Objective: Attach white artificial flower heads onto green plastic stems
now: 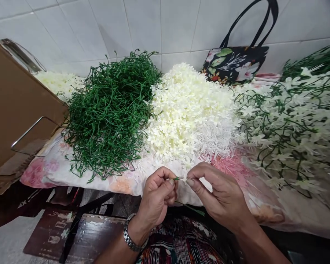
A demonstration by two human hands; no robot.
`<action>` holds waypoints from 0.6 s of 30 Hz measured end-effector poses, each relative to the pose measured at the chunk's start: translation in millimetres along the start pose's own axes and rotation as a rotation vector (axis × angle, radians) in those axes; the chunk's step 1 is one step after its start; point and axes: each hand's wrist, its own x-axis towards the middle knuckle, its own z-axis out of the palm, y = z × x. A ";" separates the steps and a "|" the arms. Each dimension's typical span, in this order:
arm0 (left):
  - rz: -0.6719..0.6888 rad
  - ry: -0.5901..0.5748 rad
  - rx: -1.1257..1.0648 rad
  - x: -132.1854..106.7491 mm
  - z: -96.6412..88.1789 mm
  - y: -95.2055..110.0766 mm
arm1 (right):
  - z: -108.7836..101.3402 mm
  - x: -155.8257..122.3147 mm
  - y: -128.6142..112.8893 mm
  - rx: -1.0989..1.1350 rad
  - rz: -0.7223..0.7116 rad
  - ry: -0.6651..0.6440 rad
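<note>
Left hand [158, 194] pinches a stem [177, 178] between thumb and finger; right hand [218, 192] pinches a tiny white piece [183, 179] by the stem's tip, both in front of the petals [187, 110]

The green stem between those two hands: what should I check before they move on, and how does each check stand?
1. Left hand has the green stem: ok, pinched at the fingertips.
2. Right hand has the small white piece: ok, it appears pinched too.
3. White piece fitted onto the stem: cannot tell, too small.
4. Green pile nearby: ok, beyond the left hand.
5. White blossom heap nearby: ok, beyond both hands.
</note>
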 end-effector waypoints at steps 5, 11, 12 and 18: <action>-0.023 -0.016 0.031 -0.8 -0.5 -3.2 | -0.9 -2.5 0.0 0.004 0.002 -0.014; 0.063 0.004 0.166 -0.2 -5.0 -8.0 | -3.5 -0.9 -4.6 -0.074 -0.044 -0.061; 0.091 0.004 0.203 0.5 -7.0 -9.8 | -3.6 -0.5 -4.7 -0.100 -0.058 -0.075; 0.220 -0.033 0.398 6.6 -18.2 -21.8 | -3.2 -0.6 -1.0 -0.250 -0.128 -0.134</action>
